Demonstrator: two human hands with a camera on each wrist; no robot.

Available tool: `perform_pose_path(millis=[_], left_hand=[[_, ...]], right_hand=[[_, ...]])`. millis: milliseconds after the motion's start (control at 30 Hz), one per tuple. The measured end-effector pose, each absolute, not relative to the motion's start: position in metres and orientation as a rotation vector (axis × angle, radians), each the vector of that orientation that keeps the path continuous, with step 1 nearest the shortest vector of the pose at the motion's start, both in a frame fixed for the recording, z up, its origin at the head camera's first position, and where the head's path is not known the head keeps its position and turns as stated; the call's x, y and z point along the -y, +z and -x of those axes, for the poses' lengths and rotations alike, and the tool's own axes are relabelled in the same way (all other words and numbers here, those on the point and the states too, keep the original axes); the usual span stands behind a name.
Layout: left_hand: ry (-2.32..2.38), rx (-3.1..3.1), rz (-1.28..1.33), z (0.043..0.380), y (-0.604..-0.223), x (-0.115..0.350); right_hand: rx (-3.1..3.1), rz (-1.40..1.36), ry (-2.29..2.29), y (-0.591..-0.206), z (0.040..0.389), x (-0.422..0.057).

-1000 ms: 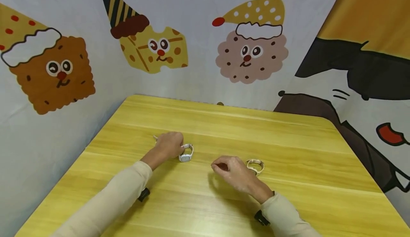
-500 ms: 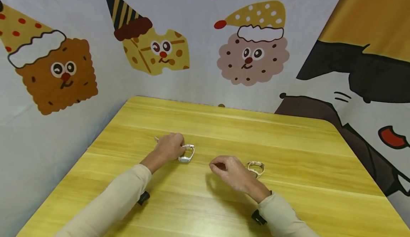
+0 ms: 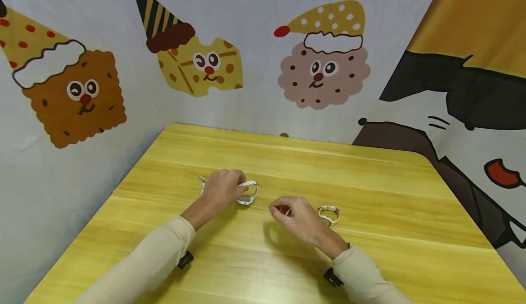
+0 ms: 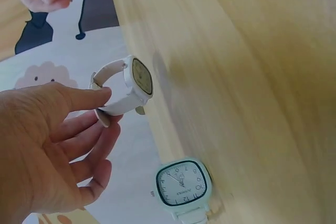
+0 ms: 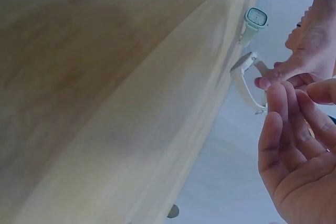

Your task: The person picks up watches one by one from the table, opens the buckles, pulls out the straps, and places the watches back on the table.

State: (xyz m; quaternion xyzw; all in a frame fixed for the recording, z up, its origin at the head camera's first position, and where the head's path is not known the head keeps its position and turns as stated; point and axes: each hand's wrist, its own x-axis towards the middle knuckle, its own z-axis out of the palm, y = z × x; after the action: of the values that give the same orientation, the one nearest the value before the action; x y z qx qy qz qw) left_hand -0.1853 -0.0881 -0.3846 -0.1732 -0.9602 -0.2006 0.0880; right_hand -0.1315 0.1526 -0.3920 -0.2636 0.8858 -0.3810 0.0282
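My left hand [image 3: 223,186] pinches the strap of a white wristwatch [image 3: 246,199] between thumb and fingers. In the left wrist view the white watch [image 4: 137,80] is looped and raised off the table, its face turned aside. A mint-green square watch [image 4: 182,184] lies below it there; in the head view my left hand mostly hides that watch. My right hand [image 3: 302,219] hovers over the table to the right, fingers loosely curled with thumb near the index, holding nothing visible. Just beyond it stands a cream watch [image 3: 330,216] on its side.
The yellow wood-grain table [image 3: 263,158] carries the watches. Behind and left of it hangs a white cloth [image 3: 255,107] printed with cartoon snacks. A black strap device [image 3: 186,260] is on my left wrist, and another [image 3: 333,277] on my right.
My left hand has lifted the white watch slightly and shifted right with it, uncovering a bit more of the green watch. My right hand has barely moved.
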Motion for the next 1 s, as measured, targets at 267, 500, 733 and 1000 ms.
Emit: perform_pose_path(millis=[267, 500, 733, 1000], left_hand=[[-0.571, 2.724, 0.575, 0.179, -0.383, 0.085], [-0.558, 2.658, 0.61, 0.173, -0.375, 0.082], [-0.554, 2.623, 0.681, 0.168, -0.373, 0.078], [-0.528, 2.658, 0.809, 0.16, -0.374, 0.073]], right_hand=[[-2.73, 0.839, -1.178, -0.389, 0.131, -0.151], [-2.752, 0.849, -1.21, -0.385, 0.132, -0.149], [-2.905, 0.831, -1.19, -0.385, 0.134, -0.146], [-3.029, 0.896, -1.157, -0.393, 0.137, -0.145]])
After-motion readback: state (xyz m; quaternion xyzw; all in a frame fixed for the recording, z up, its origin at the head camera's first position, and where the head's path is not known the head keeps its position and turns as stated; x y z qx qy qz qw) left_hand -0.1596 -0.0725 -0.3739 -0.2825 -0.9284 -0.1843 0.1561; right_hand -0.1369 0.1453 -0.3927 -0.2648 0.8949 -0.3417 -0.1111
